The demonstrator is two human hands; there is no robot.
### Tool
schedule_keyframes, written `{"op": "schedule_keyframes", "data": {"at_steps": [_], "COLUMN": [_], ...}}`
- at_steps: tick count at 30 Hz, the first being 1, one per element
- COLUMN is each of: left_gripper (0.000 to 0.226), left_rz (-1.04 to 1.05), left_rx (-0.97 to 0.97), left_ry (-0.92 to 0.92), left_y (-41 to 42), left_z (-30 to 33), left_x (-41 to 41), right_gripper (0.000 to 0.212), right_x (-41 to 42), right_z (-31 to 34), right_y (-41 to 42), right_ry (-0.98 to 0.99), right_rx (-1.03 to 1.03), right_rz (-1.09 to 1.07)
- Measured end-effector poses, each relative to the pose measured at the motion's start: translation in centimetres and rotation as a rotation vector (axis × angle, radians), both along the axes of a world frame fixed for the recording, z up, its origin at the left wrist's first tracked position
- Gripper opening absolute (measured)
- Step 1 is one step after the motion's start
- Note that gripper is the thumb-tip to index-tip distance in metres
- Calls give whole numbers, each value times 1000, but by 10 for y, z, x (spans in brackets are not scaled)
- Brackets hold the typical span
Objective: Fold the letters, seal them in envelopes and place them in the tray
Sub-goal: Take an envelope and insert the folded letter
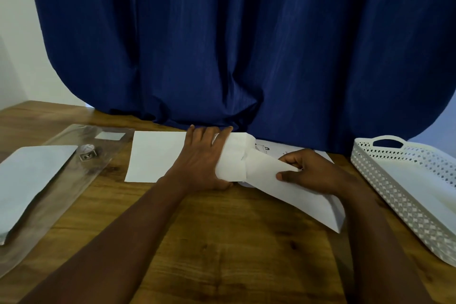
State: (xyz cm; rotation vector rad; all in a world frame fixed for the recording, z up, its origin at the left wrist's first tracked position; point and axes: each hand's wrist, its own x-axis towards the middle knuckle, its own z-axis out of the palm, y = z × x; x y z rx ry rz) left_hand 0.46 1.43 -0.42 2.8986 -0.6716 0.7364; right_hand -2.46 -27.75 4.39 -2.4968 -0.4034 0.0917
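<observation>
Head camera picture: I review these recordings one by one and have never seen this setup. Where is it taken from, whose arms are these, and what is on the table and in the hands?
No machine here: a person wears one wide-angle camera on the head, looking forward and down, so the bare arms at the bottom are the wearer's own.

The left hand grips a folded white paper letter and feeds it into the open end of a long white paper envelope, which the right hand holds by that opening.

On the brown wooden table lie a flat white sheet behind the left hand, a printed sheet partly hidden behind the right hand, and at far left a clear plastic packet with a white stack inside. At right stands a white perforated plastic tray with a handle. A dark blue curtain hangs behind.
</observation>
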Motion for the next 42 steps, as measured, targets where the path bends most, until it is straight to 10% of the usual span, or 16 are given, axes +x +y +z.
{"op": "schedule_keyframes", "data": {"at_steps": [22,30,38,42], "left_gripper": [126,122,113,114], "left_rz": [-219,-335,-108,-7], "left_rx": [-27,-77,-83,-119], "left_ry": [-24,10,-75,-121], "left_y": [-12,-27,-7,2], "left_z": [3,0,3,6], "left_x": [-7,-13,-6,-4], "right_gripper": [24,58,86,63], "right_x": [3,7,10,8], "right_z": [-2,-15,-7,-5], "right_y": [9,30,2,-9], "right_ry": [-87,-185,-141,91], "right_rx": [216,148,169,414], "right_rz": [-97,-166,-313,-442]}}
